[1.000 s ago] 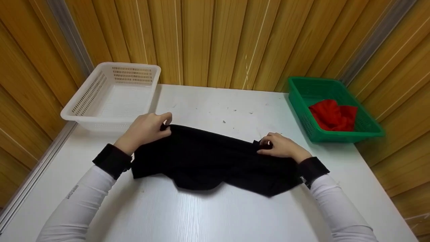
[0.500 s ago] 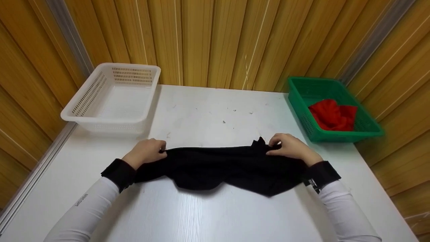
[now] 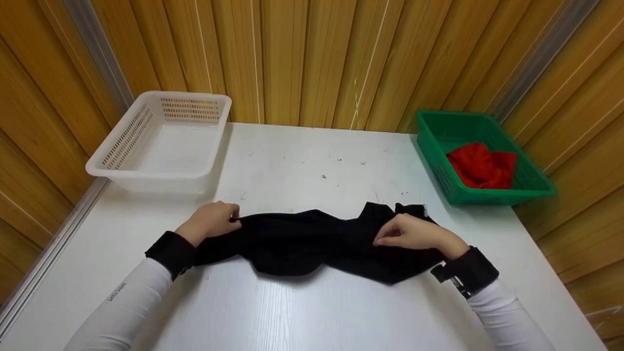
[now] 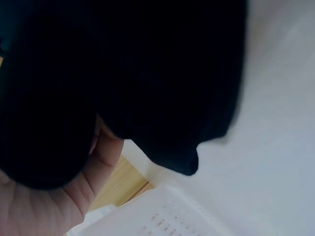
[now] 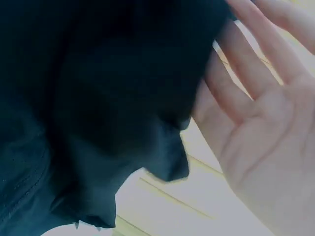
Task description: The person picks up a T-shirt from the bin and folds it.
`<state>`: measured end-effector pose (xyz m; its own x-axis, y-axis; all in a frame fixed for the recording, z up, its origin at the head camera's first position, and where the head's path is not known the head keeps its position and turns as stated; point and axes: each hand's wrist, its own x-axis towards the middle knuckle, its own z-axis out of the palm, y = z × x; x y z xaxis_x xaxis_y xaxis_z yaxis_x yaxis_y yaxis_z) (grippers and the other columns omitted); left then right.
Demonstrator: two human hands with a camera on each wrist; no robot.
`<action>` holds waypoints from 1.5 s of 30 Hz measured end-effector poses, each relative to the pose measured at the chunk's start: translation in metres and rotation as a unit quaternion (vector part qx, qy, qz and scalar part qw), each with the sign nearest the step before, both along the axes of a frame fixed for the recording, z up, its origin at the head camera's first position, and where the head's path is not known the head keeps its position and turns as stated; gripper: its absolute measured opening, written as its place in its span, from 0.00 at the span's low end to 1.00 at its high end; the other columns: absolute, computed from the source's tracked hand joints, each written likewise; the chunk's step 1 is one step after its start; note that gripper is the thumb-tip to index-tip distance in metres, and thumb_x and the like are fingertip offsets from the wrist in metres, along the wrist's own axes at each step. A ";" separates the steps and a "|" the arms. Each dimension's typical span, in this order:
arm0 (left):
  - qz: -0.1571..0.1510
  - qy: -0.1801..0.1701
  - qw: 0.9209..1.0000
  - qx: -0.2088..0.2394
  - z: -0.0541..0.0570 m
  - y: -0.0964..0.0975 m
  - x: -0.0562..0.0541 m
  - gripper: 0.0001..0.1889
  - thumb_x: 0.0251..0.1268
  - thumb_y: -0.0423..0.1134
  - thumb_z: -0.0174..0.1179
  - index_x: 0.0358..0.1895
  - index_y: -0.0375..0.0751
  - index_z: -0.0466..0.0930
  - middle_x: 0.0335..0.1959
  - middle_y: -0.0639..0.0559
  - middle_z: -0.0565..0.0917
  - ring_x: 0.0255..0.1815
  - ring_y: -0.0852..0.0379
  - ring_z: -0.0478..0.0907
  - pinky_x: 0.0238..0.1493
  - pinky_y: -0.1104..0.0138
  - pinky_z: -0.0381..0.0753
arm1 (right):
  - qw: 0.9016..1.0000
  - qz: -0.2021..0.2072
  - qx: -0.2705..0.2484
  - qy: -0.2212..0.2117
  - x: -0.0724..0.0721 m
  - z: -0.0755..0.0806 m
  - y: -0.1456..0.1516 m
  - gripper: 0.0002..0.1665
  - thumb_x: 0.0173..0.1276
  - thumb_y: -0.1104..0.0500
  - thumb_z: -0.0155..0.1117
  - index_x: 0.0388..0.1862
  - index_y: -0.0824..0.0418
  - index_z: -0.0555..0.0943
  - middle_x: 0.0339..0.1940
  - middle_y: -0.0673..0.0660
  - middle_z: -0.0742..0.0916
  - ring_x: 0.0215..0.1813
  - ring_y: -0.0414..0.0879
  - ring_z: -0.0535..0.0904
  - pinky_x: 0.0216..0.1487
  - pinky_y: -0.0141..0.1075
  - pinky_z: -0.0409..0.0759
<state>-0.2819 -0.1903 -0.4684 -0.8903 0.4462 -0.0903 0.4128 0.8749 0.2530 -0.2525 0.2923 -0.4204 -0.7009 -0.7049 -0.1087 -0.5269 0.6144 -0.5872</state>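
A black cloth garment, its exact kind not clear, lies crumpled in a wide strip across the white table. At its left end my left hand pinches the upper edge between thumb and fingers. In the left wrist view the dark cloth hides most of that hand's fingers. Over the garment's right part is my right hand, thumb and forefinger low near the fabric. The right wrist view has the palm with fingers extended beside the cloth; some fingertips are hidden behind it.
At the back left stands a white plastic basket with slotted walls. A green basket at the back right holds a red cloth. Wood-patterned panels enclose the white table on the back and sides.
Both hands brought the garment's upper edge down toward the body, the left most of all. My right hand then let go of that edge and moved nearer over the cloth.
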 end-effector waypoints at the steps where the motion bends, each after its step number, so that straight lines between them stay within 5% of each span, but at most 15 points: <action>1: 0.001 0.002 1.000 0.000 -0.001 0.000 0.000 0.11 0.64 0.43 0.61 0.40 0.38 0.83 0.35 0.43 0.88 0.33 0.48 0.83 0.39 0.52 0.83 | 1.000 -0.020 -0.008 0.005 -0.002 0.001 0.000 0.10 0.74 0.57 0.66 0.46 0.60 0.91 0.42 0.56 0.94 0.42 0.29 0.84 0.48 0.25 0.83; 5: 0.002 0.008 1.000 0.002 -0.001 -0.002 0.001 0.11 0.64 0.43 0.61 0.40 0.39 0.83 0.34 0.43 0.88 0.33 0.47 0.83 0.39 0.51 0.83 | 0.990 -0.096 -0.025 0.104 -0.012 0.001 0.000 0.12 0.72 0.60 0.67 0.50 0.63 0.89 0.47 0.59 0.93 0.45 0.41 0.86 0.52 0.35 0.85; 7: 0.004 0.009 1.000 0.004 -0.002 -0.002 0.002 0.11 0.64 0.43 0.61 0.40 0.39 0.83 0.34 0.43 0.88 0.34 0.47 0.83 0.39 0.51 0.83 | 0.986 -0.101 -0.005 0.130 -0.018 -0.003 -0.002 0.17 0.72 0.60 0.68 0.56 0.66 0.86 0.53 0.62 0.91 0.52 0.50 0.87 0.58 0.44 0.85; 12: 0.004 0.012 1.000 0.011 -0.003 -0.003 0.002 0.10 0.63 0.42 0.61 0.38 0.39 0.83 0.32 0.44 0.88 0.32 0.48 0.82 0.36 0.52 0.82 | 0.992 -0.070 0.078 0.075 -0.033 -0.019 -0.013 0.37 0.73 0.51 0.67 0.71 0.73 0.71 0.70 0.71 0.80 0.72 0.67 0.75 0.74 0.59 0.72; 16: 0.003 0.013 1.000 0.020 -0.005 -0.002 0.002 0.10 0.63 0.43 0.61 0.38 0.39 0.82 0.30 0.45 0.87 0.30 0.49 0.80 0.35 0.53 0.81 | 0.986 -0.081 0.144 0.019 -0.043 -0.026 -0.018 0.49 0.71 0.45 0.68 0.78 0.73 0.62 0.76 0.75 0.71 0.78 0.70 0.66 0.79 0.61 0.64; 23: 0.009 0.006 1.000 0.025 -0.005 -0.002 0.002 0.09 0.64 0.43 0.61 0.39 0.40 0.83 0.32 0.45 0.88 0.30 0.50 0.81 0.35 0.54 0.82 | 0.988 -0.089 0.122 0.003 -0.053 -0.027 -0.018 0.45 0.63 0.48 0.76 0.71 0.71 0.71 0.59 0.74 0.82 0.62 0.67 0.79 0.66 0.59 0.77; 29: 0.009 -0.001 1.000 0.022 -0.004 -0.002 0.003 0.09 0.65 0.42 0.60 0.40 0.40 0.82 0.33 0.45 0.88 0.30 0.52 0.80 0.35 0.54 0.82 | 0.992 -0.105 0.068 0.013 -0.054 -0.025 -0.006 0.24 0.64 0.59 0.75 0.56 0.69 0.82 0.48 0.69 0.89 0.53 0.61 0.85 0.57 0.52 0.82; 32: 0.008 0.002 1.000 0.020 -0.005 -0.002 0.003 0.09 0.64 0.43 0.61 0.39 0.40 0.83 0.32 0.45 0.88 0.30 0.51 0.81 0.36 0.54 0.82 | 0.993 -0.106 0.033 0.038 -0.052 -0.023 0.002 0.17 0.63 0.65 0.73 0.51 0.68 0.85 0.45 0.66 0.89 0.49 0.57 0.85 0.53 0.44 0.81; 38: 0.004 0.009 1.000 0.026 -0.002 -0.002 0.004 0.09 0.64 0.43 0.61 0.39 0.41 0.82 0.32 0.45 0.87 0.31 0.50 0.81 0.36 0.53 0.82 | 0.983 -0.144 -0.029 0.111 -0.038 0.002 0.036 0.20 0.61 0.74 0.66 0.52 0.67 0.86 0.36 0.62 0.85 0.37 0.43 0.78 0.42 0.31 0.76; 42: 0.012 0.008 1.000 0.027 -0.001 -0.004 0.003 0.09 0.65 0.44 0.61 0.39 0.41 0.82 0.32 0.45 0.87 0.31 0.50 0.81 0.35 0.53 0.82 | 0.978 -0.184 -0.011 0.099 -0.028 0.014 0.063 0.22 0.61 0.74 0.63 0.54 0.66 0.84 0.38 0.62 0.84 0.33 0.38 0.73 0.36 0.29 0.73; 45: 0.013 0.008 0.999 0.030 -0.002 -0.004 0.002 0.09 0.65 0.44 0.61 0.40 0.41 0.82 0.32 0.45 0.88 0.31 0.50 0.81 0.36 0.52 0.82 | 0.983 -0.172 0.038 0.048 -0.023 0.011 0.076 0.23 0.61 0.71 0.64 0.57 0.68 0.80 0.48 0.69 0.84 0.38 0.47 0.77 0.40 0.35 0.77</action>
